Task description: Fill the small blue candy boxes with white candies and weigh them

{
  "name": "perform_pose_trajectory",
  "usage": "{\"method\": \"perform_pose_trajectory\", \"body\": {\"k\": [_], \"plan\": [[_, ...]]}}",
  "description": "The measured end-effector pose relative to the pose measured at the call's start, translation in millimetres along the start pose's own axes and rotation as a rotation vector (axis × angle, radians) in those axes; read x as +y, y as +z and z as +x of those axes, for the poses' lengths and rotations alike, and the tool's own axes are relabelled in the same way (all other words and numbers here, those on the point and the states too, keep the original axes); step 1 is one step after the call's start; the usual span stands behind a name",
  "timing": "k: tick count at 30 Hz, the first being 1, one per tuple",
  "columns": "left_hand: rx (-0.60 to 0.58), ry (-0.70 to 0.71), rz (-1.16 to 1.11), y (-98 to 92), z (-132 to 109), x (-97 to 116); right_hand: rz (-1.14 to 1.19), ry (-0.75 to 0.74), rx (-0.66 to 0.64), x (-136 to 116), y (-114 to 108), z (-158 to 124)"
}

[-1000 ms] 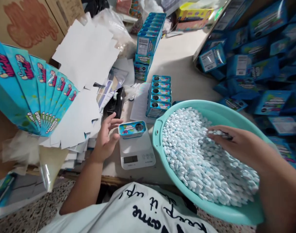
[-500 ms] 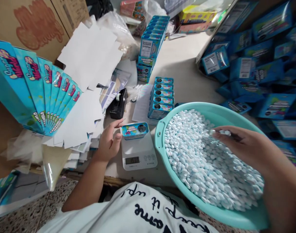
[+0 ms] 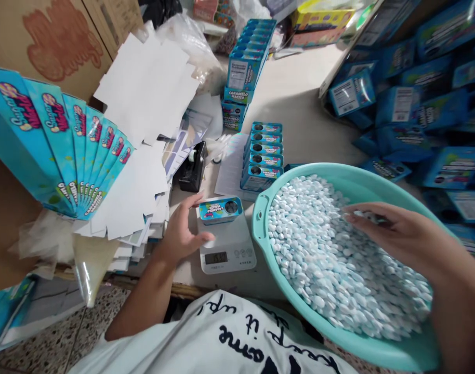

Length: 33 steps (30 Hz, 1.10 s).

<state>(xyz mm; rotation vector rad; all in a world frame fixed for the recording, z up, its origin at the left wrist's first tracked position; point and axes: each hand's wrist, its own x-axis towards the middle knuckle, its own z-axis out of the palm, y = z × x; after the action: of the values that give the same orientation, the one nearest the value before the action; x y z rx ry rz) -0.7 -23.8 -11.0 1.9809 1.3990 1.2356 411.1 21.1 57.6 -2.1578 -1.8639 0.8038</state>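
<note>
Where the scale [image 3: 229, 252] stands near the counter's [image 3: 295, 98] front edge, a box [image 3: 216, 209] rests on it.
Head view: the box lies across the scale's far end, its dark window to the right; the left hand [image 3: 178, 231] is at the scale's left edge, thumb and fingers spread well apart, gripping nothing, with a fingertip at the box's left end, contact not determinable; the right hand [image 3: 403, 231] is over the candies [image 3: 319, 259] in the basin [image 3: 263, 223], fingers curled toward the thumb, and whether it grips any candy cannot be told; the basin overhangs the counter's front edge, right of the scale; beyond the scale stand a row of boxes [image 3: 262, 179] and, to its left, a tape dispenser [image 3: 193, 174].
</note>
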Motion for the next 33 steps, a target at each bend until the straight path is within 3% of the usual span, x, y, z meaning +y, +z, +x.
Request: {"method": "perform_pose_trajectory", "body": {"k": [4, 9, 13, 16, 18, 20, 23, 30, 33], "plan": [[0.009, 0.026, 0.041, 1.2, 3.9, 2.4, 0.066, -0.069, 0.016, 4.3, -2.6, 2.2], [-0.022, -0.193, 0.003, 4.2, 20.4, 15.9, 0.065, -0.110, 0.020, 6.5, -9.1, -3.5], [0.097, -0.324, 0.047, 14.3, 40.3, 39.0, 0.100, -0.149, 0.036, 4.7, -12.9, -10.7], [0.197, -0.269, 0.216, 22.4, 55.0, 54.1, 0.111, -0.196, 0.054, 4.9, -13.8, -13.2], [0.194, -0.186, 0.361, 26.8, 60.8, 60.1, 0.114, -0.212, 0.040, 6.9, -13.9, -13.6], [0.146, -0.141, 0.460, 30.0, 61.7, 63.8, 0.106, -0.197, 0.014, 9.9, -13.7, -13.4], [0.060, -0.187, 0.460, 29.5, 56.6, 69.0, 0.085, -0.150, -0.030, 12.4, -13.5, -13.2], [-0.358, -0.335, 0.057, 2.3, 47.5, 77.1, 0.064, -0.172, 0.010, 12.4, -14.4, -11.8], [-0.415, -0.381, 0.006, -5.9, 54.4, 72.9, 0.032, -0.137, 0.068, 21.5, -14.5, -8.5]]}}
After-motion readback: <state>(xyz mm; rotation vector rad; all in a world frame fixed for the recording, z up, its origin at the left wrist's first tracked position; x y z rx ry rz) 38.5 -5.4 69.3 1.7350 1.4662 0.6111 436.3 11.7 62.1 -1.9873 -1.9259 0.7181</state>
